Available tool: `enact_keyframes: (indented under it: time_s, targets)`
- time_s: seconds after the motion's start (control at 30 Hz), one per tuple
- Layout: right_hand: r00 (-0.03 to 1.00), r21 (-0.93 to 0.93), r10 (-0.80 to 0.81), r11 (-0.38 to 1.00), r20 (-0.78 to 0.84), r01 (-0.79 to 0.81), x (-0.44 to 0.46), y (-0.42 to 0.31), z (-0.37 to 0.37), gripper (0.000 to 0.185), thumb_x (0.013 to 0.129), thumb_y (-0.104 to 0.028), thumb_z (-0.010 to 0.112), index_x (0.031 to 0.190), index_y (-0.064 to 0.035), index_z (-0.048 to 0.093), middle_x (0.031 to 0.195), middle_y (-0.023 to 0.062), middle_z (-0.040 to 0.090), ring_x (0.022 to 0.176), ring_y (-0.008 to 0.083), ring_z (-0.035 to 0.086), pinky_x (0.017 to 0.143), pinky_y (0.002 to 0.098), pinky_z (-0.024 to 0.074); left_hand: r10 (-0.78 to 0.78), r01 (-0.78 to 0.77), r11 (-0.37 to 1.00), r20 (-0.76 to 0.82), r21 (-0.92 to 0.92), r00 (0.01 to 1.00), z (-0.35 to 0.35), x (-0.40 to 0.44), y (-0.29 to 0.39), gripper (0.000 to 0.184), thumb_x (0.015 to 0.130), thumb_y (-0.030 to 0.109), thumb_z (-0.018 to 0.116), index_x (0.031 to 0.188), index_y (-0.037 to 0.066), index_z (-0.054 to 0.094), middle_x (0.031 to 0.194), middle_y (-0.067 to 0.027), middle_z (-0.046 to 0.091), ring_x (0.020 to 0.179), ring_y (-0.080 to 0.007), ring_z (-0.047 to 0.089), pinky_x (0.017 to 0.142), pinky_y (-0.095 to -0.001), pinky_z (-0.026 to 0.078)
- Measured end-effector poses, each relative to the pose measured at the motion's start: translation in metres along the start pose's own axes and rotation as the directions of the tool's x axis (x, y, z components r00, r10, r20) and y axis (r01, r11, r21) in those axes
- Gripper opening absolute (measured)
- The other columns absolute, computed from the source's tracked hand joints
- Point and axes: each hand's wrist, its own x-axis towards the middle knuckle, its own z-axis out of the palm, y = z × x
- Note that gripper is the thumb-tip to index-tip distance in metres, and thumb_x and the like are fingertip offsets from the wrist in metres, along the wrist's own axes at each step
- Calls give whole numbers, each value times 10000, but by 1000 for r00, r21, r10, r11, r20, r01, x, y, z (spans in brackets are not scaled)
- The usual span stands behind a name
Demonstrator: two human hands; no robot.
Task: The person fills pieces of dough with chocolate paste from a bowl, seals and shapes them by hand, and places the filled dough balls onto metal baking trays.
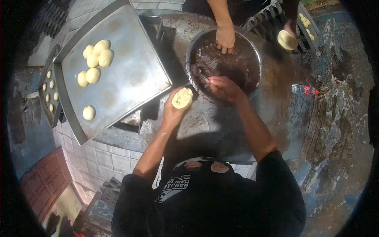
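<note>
A flattened piece of dough point(182, 98) rests in my left hand point(172, 108), whose fingers curl round it beside the metal bowl. My right hand point(226, 88) is over the bowl's near side with the fingers pinched together. Something small may be between those fingertips, but I cannot make out what. Dark brown paste point(233, 73) coats the inside of the round metal bowl point(258, 59). From the far side, another person's hand point(226, 37) reaches into the same bowl. That person's other hand, in shadow, holds a dough piece point(287, 40) to the right.
A large metal tray point(130, 59) at the left bears several round dough balls point(92, 75). Another tray point(55, 112) with smaller dough pieces lies beyond it. At the far right are a rack point(310, 27) with dough and a red-labelled plastic bottle point(304, 89) on the worn tabletop.
</note>
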Motion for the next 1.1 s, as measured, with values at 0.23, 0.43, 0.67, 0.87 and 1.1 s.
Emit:
enact_keyframes:
  time_s: [0.23,0.43,0.67,0.87,1.1]
  targets:
    - [376,-826,-768,-563,518,-11,-74,65,111,278,984,-168,607,1212,-27,678,900,82,668,729,211,651,642,354,546,246,-199,927,-113,318,963,36,-2,-2,546,850,71,809,1305,22,511,1159,-131,689,1065,-207,673,926,-336,537]
    - [687,-990,-726,-116,26,-85,-153,154,152,288,956,-133,612,1213,-11,656,988,160,665,714,324,693,646,431,579,234,-238,615,115,752,966,29,-55,-15,316,927,107,633,1233,90,559,1122,-230,704,1022,-415,699,818,-452,533]
    - [684,-788,-648,591,-334,174,-181,215,110,339,965,-169,633,1275,-32,607,992,174,700,880,312,689,797,420,560,-72,90,994,277,-54,958,32,-140,-45,695,803,-81,708,1429,73,450,1299,-22,597,1204,-165,561,1049,-303,432]
    - [689,-949,-710,299,-148,104,-233,191,185,470,987,-63,547,1444,-2,459,1176,206,690,1033,288,688,892,414,555,110,-167,971,304,172,946,78,-226,-46,539,826,86,806,1277,55,512,1119,-33,619,1048,-143,584,909,-302,487]
    - [414,-823,-876,416,-248,387,-302,218,231,466,958,-36,545,1422,-3,510,1221,196,668,1128,364,630,987,437,491,-133,145,989,365,-6,922,85,-286,-2,299,946,247,736,1165,85,613,886,4,629,784,-72,581,622,-227,471]
